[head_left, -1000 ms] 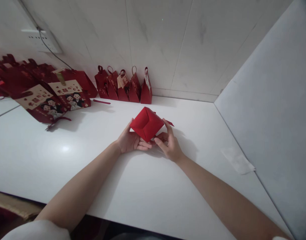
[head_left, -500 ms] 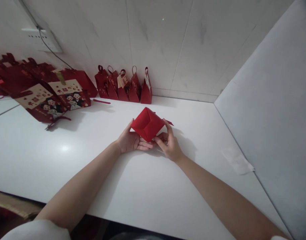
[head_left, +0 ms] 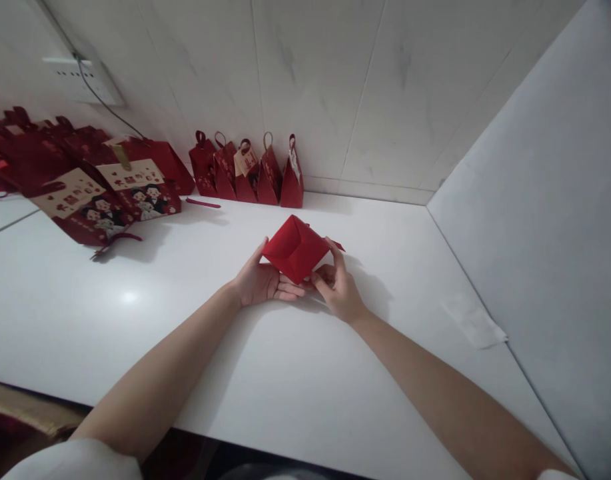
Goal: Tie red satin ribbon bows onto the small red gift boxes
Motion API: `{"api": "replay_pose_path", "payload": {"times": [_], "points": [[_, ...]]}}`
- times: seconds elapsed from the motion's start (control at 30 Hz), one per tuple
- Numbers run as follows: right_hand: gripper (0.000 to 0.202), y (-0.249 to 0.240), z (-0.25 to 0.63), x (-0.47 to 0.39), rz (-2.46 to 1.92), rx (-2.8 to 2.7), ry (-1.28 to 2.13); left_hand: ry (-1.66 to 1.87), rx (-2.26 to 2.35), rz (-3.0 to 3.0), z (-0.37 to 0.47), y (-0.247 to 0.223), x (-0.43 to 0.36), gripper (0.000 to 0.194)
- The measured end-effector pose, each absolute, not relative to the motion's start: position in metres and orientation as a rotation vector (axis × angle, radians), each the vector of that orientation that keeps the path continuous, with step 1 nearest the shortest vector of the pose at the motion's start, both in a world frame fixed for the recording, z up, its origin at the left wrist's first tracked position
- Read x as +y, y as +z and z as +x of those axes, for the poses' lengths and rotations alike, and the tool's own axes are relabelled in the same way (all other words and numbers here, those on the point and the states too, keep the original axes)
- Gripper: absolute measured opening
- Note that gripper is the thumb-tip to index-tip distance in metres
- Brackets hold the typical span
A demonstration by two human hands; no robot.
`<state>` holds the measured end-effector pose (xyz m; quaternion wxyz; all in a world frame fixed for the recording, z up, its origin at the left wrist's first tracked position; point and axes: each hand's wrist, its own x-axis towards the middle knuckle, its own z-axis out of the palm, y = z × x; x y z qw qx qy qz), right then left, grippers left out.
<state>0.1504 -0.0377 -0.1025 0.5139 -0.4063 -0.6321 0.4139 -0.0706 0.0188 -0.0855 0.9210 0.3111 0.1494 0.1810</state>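
Note:
Between my hands, just above the white table, is a small red paper gift box (head_left: 296,249). Its folded base, with overlapping flaps, faces me. My left hand (head_left: 266,280) supports the box from the left, thumb at its left corner and fingers stretched beneath it. My right hand (head_left: 337,285) grips it at the right and lower corners, fingers bent around the edge. A dark red ribbon end (head_left: 338,245) sticks out behind the box on the right. The box's far side is hidden from me.
Several finished red boxes with loops (head_left: 245,173) stand in a row against the tiled wall. Larger red boxes printed with a couple (head_left: 152,197) crowd the left. A ribbon strip (head_left: 203,203) lies near them. A white tissue (head_left: 475,323) lies by the right panel (head_left: 545,200).
Almost nothing differs. The red box has shifted very slightly to the right in my hands, and the ribbon end behind it shows a little less.

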Motion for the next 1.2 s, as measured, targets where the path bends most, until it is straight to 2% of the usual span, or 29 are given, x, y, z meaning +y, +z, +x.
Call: {"api": "replay_pose_path", "payload": {"times": [0.43,0.63,0.9,1.2], "points": [[0.077,-0.1042,0.1519,-0.0369,-0.982,-1.511,1.039,0.386,0.354,0.652,-0.0689,-0.0851,0.0174,0.103],[0.089,-0.1012,0.1517,-0.0383,-0.943,-1.515,1.077,0.386,0.374,0.635,-0.0685,-0.085,0.0174,0.103],[0.083,-0.1016,0.1502,-0.0362,-0.969,-1.479,1.061,0.433,0.447,0.649,-0.0667,-0.0808,0.0137,0.099],[0.081,-0.0969,0.1525,-0.0394,-0.912,-1.494,1.093,0.419,0.409,0.78,-0.0667,-0.0835,0.0124,0.107]]}}
